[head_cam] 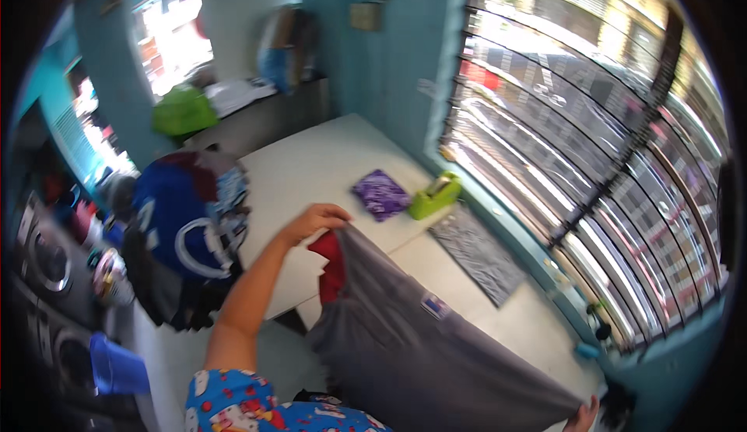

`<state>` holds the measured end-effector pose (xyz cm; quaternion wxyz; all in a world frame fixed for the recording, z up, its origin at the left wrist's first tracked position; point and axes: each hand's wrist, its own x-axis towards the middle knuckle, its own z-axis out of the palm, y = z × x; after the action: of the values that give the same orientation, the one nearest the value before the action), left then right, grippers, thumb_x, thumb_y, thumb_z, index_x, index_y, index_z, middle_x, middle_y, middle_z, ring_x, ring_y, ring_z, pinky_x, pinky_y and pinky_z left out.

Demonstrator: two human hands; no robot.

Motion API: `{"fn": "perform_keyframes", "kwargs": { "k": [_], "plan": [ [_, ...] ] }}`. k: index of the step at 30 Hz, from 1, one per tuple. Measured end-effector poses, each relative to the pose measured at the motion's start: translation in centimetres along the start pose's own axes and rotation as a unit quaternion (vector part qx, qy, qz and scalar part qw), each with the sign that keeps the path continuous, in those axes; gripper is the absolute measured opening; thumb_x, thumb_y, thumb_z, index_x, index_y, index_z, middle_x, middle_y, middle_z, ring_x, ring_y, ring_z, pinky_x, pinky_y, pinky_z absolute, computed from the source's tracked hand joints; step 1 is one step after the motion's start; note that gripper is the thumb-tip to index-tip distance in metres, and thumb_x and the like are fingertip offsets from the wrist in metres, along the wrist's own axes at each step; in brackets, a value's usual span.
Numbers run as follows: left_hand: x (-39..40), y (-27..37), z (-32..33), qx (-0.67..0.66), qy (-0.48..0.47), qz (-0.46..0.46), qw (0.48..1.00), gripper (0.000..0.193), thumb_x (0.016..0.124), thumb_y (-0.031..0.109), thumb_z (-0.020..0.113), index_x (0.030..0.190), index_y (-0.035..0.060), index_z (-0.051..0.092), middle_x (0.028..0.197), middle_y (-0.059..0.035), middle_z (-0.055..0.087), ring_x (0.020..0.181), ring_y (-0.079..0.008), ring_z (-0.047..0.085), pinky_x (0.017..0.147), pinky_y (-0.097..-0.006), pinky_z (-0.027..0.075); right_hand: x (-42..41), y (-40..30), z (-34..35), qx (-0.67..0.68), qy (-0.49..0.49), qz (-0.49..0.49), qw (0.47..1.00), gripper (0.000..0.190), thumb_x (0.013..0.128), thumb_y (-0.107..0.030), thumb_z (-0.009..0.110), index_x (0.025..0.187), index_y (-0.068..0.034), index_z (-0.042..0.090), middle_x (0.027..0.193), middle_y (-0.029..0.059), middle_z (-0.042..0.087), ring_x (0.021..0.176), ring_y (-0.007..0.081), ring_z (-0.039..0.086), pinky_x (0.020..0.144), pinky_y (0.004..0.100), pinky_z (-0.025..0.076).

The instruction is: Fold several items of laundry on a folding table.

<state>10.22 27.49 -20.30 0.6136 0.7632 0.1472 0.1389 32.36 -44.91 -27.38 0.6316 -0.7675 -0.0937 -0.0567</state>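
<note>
Stretched out in front of me is a grey fabric garment (420,350) with a red section (331,268) at its left end and a small light-and-blue patch (435,306). My left hand (315,222) pinches its upper left corner. At the lower right, my right hand (582,415) grips the opposite corner, partly cut off by the picture's bottom edge. The cloth hangs between both hands, over the near part of a white table (303,163). Its lower part runs out of view.
On the table lie a folded purple patterned cloth (381,194), a green tape dispenser (435,195) and a grey plastic sheet or bag (481,254). A large clothes pile (175,210) stands left. Washing machines (46,257) and a blue bin (118,365) are further left. A barred window (572,128) borders the right.
</note>
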Motion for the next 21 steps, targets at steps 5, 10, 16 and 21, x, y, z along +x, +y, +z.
{"fn": "perform_keyframes", "kwargs": {
  "k": [5, 10, 16, 21],
  "plan": [
    [5.1, 7.5, -1.6, 0.021, -0.023, 0.06, 0.998, 0.02, 0.077, 0.004, 0.054, 0.096, 0.0023, 0.059, 0.09, -0.0013, 0.059, 0.085, -0.0086, 0.052, 0.078, -0.0215, 0.038, 4.0, -8.5, 1.2, 0.185, 0.013, 0.144, 0.972, 0.041, 0.076, 0.0, 0.049, 0.115, -0.009, 0.041, 0.088, 0.004, 0.052, 0.08, 0.0127, 0.052, 0.074, 0.0253, 0.042],
    [7.8, 16.2, -3.0, 0.094, -0.004, 0.153, 0.984, 0.029, 0.074, -0.004, 0.047, 0.1, 0.0025, 0.057, 0.095, -0.001, 0.057, 0.087, -0.0095, 0.052, 0.079, -0.022, 0.04, 9.2, -14.6, 1.1, 0.153, -0.035, 0.065, 0.986, 0.036, 0.079, -0.004, 0.046, 0.113, -0.014, 0.045, 0.089, -0.0045, 0.052, 0.079, 0.0064, 0.05, 0.07, 0.0215, 0.037],
    [4.7, 22.4, -3.1, 0.111, 0.142, 0.199, 0.963, 0.024, 0.075, -0.005, 0.048, 0.095, 0.0047, 0.055, 0.093, -0.0012, 0.055, 0.092, -0.0108, 0.051, 0.084, -0.0231, 0.039, 10.4, -18.4, -1.4, 0.151, -0.035, -0.017, 0.988, 0.023, 0.083, -0.011, 0.052, 0.104, -0.016, 0.051, 0.093, -0.007, 0.054, 0.084, 0.0042, 0.048, 0.076, 0.0236, 0.034],
    [-1.4, 16.0, 0.1, 0.086, 0.205, 0.226, 0.949, 0.012, 0.076, -0.006, 0.049, 0.08, 0.0058, 0.05, 0.082, -0.0004, 0.052, 0.085, -0.0109, 0.051, 0.079, -0.0245, 0.04, 6.2, -13.9, -3.1, 0.099, -0.014, -0.062, 0.993, 0.01, 0.082, -0.005, 0.05, 0.088, -0.012, 0.051, 0.088, -0.0047, 0.051, 0.084, 0.0058, 0.046, 0.078, 0.023, 0.034]
  ]
}}
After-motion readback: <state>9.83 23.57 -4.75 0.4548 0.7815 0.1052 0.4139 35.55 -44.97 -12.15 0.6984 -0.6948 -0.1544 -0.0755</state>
